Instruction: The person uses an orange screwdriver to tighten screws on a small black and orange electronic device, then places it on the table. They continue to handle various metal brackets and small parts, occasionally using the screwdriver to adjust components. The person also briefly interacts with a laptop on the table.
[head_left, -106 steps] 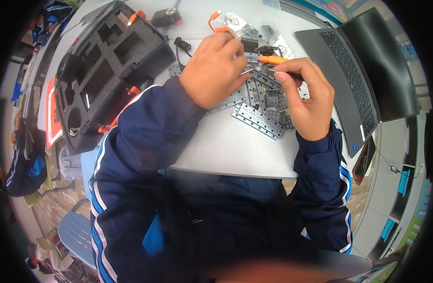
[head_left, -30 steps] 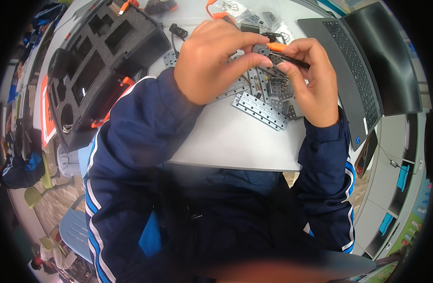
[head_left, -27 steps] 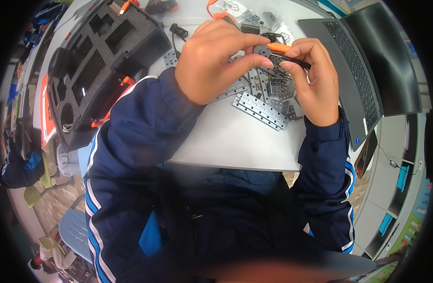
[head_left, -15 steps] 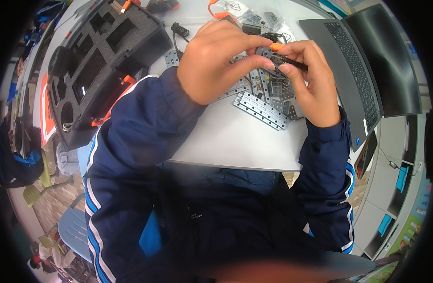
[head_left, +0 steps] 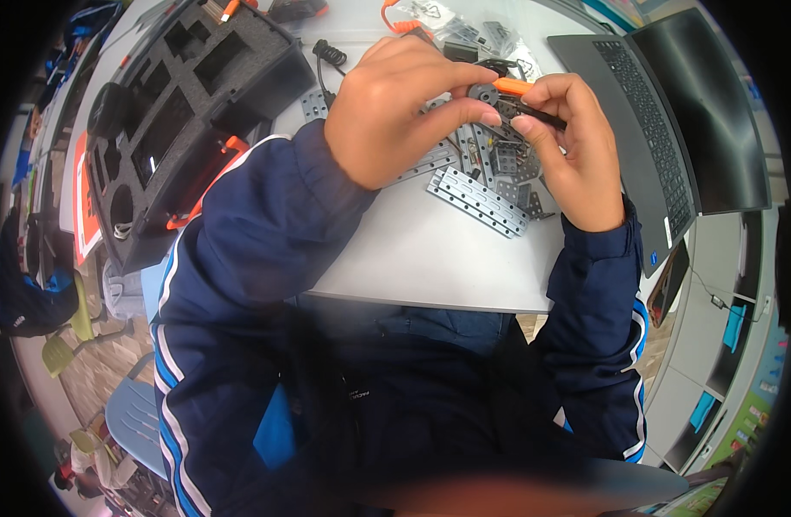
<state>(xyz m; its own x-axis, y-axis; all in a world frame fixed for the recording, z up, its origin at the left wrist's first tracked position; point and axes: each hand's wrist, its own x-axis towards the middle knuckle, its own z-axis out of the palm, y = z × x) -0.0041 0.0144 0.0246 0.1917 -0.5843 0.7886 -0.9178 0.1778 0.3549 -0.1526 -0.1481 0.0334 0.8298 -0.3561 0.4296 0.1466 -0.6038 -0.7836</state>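
Note:
Above the far part of the table, my left hand (head_left: 391,108) pinches a small dark grey round wheel (head_left: 483,94) between thumb and forefinger. Facing it on the right, my right hand (head_left: 580,146) has its fingers closed on a slim black rod-like tool (head_left: 540,113), whose near end points at the wheel. An orange bar-shaped piece (head_left: 513,86) shows between the two hands; whether my right fingers grip it I cannot tell. Under the hands lie perforated metal plates (head_left: 477,203) and a pile of small dark metal parts (head_left: 507,162).
An open black case (head_left: 279,65) with cut grey foam stands at the left. On the right is an open laptop (head_left: 641,121). Clear plastic bags (head_left: 499,36) and a coiled black cable (head_left: 329,53) lie at the back. The white table's (head_left: 430,267) front edge is close to my body.
My right hand has shifted slightly right, together with the black tool. More of the orange piece shows. My left hand stays almost still with the wheel.

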